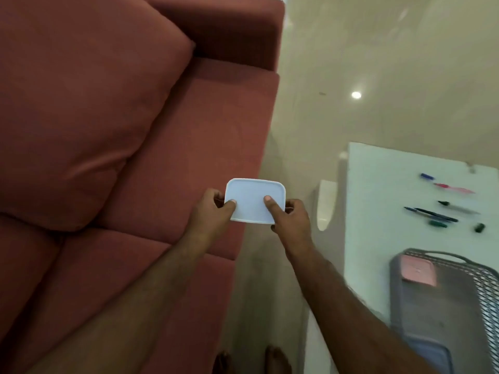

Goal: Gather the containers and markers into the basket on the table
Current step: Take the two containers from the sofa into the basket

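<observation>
A small white rectangular container point(251, 197) with its lid on is held in the air between the red sofa and the white table. My left hand point(216, 211) grips its left edge and my right hand point(290, 215) grips its right edge, both thumbs on the lid. A grey mesh basket point(442, 306) stands on the white table point(378, 201) at the lower right, holding a pink-lidded container point(418, 271) and a blue-lidded container point(429, 354). Several markers and pens point(437, 211) lie scattered on the table beyond the basket.
A red sofa point(121, 157) with a big back cushion fills the left half of the view. A narrow strip of beige floor point(270, 306) runs between the sofa and the table, with my bare feet point(251, 360) at the bottom. Glossy beige floor stretches beyond.
</observation>
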